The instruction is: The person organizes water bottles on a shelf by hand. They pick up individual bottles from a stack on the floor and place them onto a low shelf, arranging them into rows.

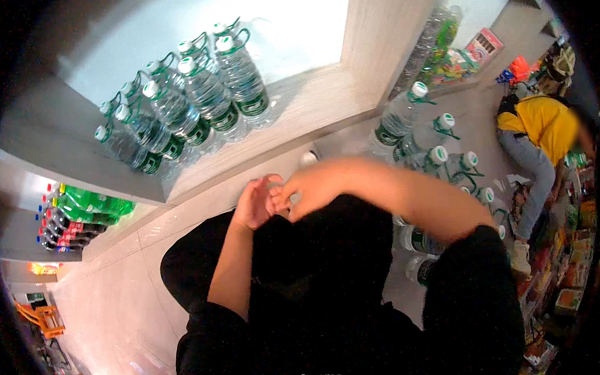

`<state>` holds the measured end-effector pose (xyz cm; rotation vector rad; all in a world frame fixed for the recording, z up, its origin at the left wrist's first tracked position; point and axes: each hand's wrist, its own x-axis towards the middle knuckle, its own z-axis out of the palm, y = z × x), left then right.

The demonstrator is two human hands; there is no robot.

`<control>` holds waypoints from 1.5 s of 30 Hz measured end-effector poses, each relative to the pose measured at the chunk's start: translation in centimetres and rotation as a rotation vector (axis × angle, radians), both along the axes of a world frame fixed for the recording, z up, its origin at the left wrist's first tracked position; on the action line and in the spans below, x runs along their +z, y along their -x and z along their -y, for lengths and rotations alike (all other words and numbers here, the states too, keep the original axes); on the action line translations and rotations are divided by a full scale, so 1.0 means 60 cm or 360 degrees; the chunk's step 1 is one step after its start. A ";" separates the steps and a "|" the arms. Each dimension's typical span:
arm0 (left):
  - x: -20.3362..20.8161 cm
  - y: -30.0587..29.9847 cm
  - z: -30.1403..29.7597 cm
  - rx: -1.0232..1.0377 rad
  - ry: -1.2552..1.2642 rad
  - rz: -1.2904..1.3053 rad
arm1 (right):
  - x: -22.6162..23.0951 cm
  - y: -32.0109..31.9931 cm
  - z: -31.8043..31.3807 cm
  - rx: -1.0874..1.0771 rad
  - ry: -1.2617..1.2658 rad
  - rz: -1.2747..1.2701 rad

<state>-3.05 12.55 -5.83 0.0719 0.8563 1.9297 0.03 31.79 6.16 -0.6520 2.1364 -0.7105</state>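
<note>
My left hand [254, 203] is raised over my lap, palm toward the right, with loosely bent fingers apart and no object visible in it. My right hand [310, 190] reaches across from the right, and its fingertips meet or overlap the left fingers. Motion smears the right fingers, so I cannot tell if they hold anything. Just beyond the right wrist a small white rounded thing [308, 158] shows on the floor, partly hidden. Clear water bottles [198, 102] with white caps and green carry loops stand in rows on the shelf ahead.
More water bottles [438, 157] stand on the floor to my right, some hidden by my forearm. The shelf's raised front edge [259, 156] runs ahead of my knees. Soda bottles [83, 215] fill a left compartment. A person in yellow [542, 129] bends down at the far right.
</note>
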 end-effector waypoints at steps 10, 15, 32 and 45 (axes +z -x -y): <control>0.023 0.037 -0.086 -0.0004 0.0413 -0.0515 | 0.113 -0.019 -0.384 -0.1345 -0.1120 -0.1030; 0.039 0.055 -0.137 -0.0043 0.0547 -0.0575 | 0.094 -0.007 -0.391 -0.1631 -0.1064 -0.0496; -0.002 0.040 -0.174 -0.0150 0.0738 -0.0561 | 0.029 -0.004 -0.434 -0.1394 -0.1248 -0.0863; 0.027 0.067 -0.155 -0.0063 0.0790 -0.0702 | 0.150 0.053 -0.297 -0.1264 -0.0875 -0.1347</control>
